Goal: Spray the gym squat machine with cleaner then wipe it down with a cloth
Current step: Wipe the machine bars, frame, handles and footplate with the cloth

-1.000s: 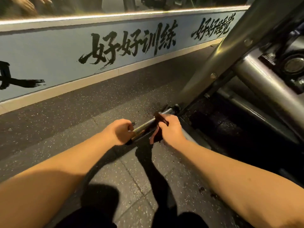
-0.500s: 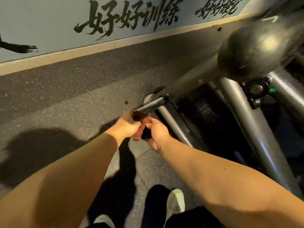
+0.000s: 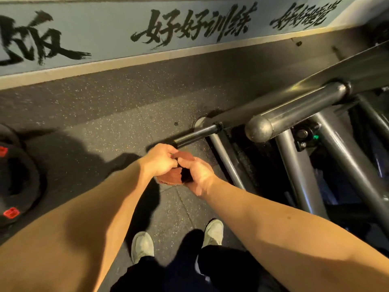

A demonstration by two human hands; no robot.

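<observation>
Left hand (image 3: 161, 160) and right hand (image 3: 196, 173) both pinch the cloth (image 3: 173, 175) between them, just below the peg (image 3: 196, 134) end. Cloth is clear of the peg. Shoes (image 3: 143, 246) on the floor (image 3: 105, 127).

I am standing in a gym, looking down at speckled dark rubber floor tiles (image 3: 117, 127), thick grey steel tubes of a weight machine (image 3: 299, 108), black round plates with red marks (image 3: 19, 180) and a pale blue wall band with black brush-painted characters (image 3: 101, 28).
</observation>
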